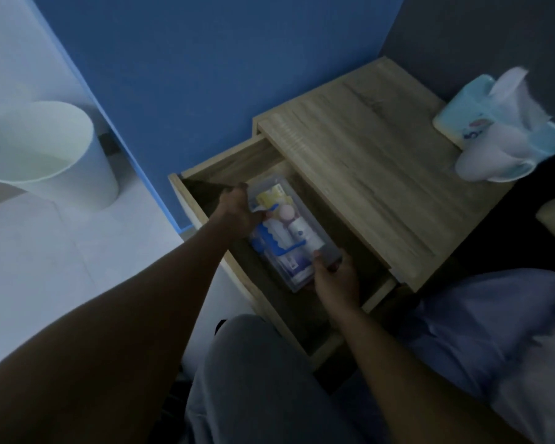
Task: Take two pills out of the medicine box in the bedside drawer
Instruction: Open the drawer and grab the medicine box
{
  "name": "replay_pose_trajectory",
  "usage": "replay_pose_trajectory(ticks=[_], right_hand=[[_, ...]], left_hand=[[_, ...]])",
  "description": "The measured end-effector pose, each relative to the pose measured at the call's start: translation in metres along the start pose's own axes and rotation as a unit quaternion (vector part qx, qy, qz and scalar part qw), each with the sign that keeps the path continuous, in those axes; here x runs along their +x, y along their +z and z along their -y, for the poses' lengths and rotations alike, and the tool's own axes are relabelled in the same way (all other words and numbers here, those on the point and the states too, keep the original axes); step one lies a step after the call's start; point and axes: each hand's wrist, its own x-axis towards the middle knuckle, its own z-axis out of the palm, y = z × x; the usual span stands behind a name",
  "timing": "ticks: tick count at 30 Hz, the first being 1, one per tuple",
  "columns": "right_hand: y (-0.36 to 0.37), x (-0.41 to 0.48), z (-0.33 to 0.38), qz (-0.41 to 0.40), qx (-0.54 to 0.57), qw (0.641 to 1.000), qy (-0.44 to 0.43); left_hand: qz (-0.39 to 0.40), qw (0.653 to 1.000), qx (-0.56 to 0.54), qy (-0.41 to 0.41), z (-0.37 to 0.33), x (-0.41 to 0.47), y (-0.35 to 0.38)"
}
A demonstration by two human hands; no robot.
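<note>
Inside the open wooden bedside drawer (225,168): clear rigid plastic medicine box (297,233) packed with packets, left hand (237,209) curled on its far end, right hand (335,278) clamped on its near corner; probably light, slick-walled, best lifted by both ends.

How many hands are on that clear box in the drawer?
2. The left hand grips the box at its far end; the right hand holds its near end.

Dim, bluish, soft focus; deep shadows; wide-angle bending at edges.
</note>
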Motion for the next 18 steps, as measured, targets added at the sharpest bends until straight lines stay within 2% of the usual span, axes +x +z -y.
replay_pose_trajectory(ticks=[5, 10, 14, 18], right_hand=[[-0.010, -0.028, 0.020, 0.016, 0.079, 0.995, -0.053], [-0.020, -0.036, 0.066, 0.025, 0.126, 0.982, -0.137], [-0.029, -0.015, 0.110, -0.001, 0.132, 0.972, -0.193], [-0.042, 0.021, 0.140, 0.003, 0.152, 0.972, -0.178]], left_hand=[[-0.034, 0.998, 0.037, 0.037, -0.012, -0.010, -0.034], [-0.178, 0.981, 0.043, 0.065, -0.038, -0.021, -0.071], [-0.199, 0.975, 0.010, 0.094, -0.073, -0.013, -0.092], [-0.194, 0.974, -0.003, 0.114, -0.110, 0.005, -0.093]])
